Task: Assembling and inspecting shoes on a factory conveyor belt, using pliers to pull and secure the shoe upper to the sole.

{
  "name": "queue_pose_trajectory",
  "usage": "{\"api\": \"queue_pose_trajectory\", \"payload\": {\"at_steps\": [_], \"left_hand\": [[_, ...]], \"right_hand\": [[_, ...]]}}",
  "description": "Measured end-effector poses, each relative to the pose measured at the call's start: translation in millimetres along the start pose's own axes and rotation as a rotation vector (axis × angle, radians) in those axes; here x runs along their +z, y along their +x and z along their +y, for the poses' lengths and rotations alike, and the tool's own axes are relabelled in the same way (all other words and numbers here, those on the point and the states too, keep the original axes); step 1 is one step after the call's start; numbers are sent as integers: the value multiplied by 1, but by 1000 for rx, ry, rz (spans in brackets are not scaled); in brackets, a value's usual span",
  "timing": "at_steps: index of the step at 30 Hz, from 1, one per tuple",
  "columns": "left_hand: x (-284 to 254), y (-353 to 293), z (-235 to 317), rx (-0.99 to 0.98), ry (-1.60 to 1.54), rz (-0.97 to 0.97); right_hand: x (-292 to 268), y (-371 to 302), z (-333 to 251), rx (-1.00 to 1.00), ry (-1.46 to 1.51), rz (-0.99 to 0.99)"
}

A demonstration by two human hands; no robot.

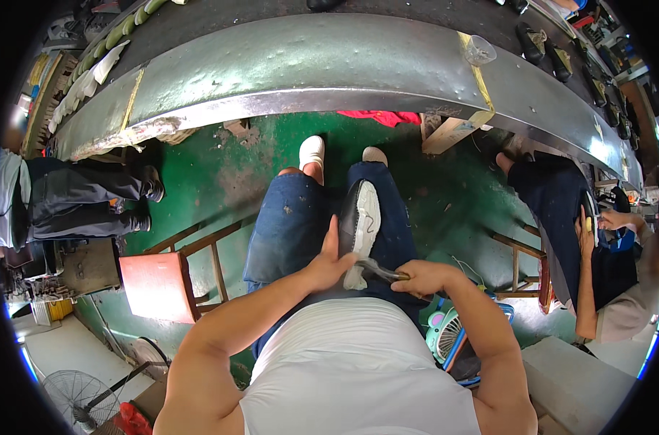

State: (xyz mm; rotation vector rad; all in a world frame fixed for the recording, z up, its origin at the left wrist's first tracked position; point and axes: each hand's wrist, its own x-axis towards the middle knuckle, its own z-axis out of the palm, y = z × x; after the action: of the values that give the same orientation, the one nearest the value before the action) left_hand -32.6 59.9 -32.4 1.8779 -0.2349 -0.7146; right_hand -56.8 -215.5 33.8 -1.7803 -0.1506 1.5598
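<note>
A dark shoe (350, 210) with a pale, whitish underside lies sole-up along my thighs, its toe pointing away from me. My left hand (328, 262) is wrapped on the near left side of the shoe, thumb up along its edge. In my right hand (422, 280) is the handle of a hand tool with a curved metal head (373, 268). That head meets the shoe's heel end, close to my left fingers. Whether it is a hammer or pincers, I cannot tell.
A metal-covered workbench (293, 61) curves across ahead, with a clear plastic cup (479, 51) and several shoes on it. At left stands a red-topped stool (155, 284). A co-worker's legs (90, 199) show left; another person (561, 217) sits right. A green fan (443, 333) is by my right.
</note>
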Motion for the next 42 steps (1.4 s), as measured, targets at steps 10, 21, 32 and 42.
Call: {"api": "queue_pose_trajectory", "payload": {"at_steps": [10, 21, 32, 42], "left_hand": [[-9, -12, 6, -175, -108, -87], [-61, -37, 84, 14, -889, -117], [-126, 57, 159, 128, -1260, -18], [-132, 85, 167, 211, -1550, -51]], "right_hand": [[11, -30, -68, -28, 144, 338], [48, 21, 21, -350, 459, 770], [34, 37, 27, -305, 556, 709], [24, 37, 27, -260, 638, 629]]}}
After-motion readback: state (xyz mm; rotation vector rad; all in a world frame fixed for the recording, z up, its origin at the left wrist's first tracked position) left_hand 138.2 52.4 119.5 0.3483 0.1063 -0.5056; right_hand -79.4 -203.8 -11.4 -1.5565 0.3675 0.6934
